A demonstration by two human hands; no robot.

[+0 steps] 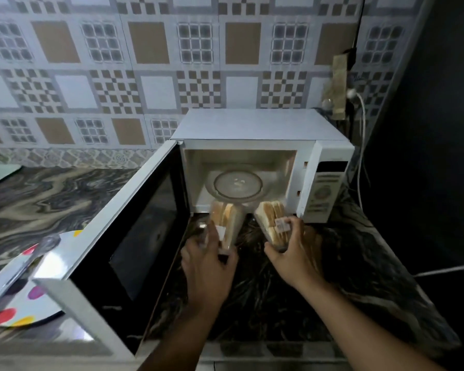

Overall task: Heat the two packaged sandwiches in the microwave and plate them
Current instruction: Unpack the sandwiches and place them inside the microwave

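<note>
A white microwave stands on the marble counter with its door swung wide open to the left. Its glass turntable is bare. My left hand grips one clear-wrapped triangular sandwich just in front of the oven's opening. My right hand holds the second packaged sandwich, which carries a small label, beside the first. Both packs point toward the cavity, at its front edge.
A white plate with coloured dots lies on the counter at the left, partly behind the door, with metal tongs across it. A socket and cables hang at the right of the oven. A tiled wall stands behind.
</note>
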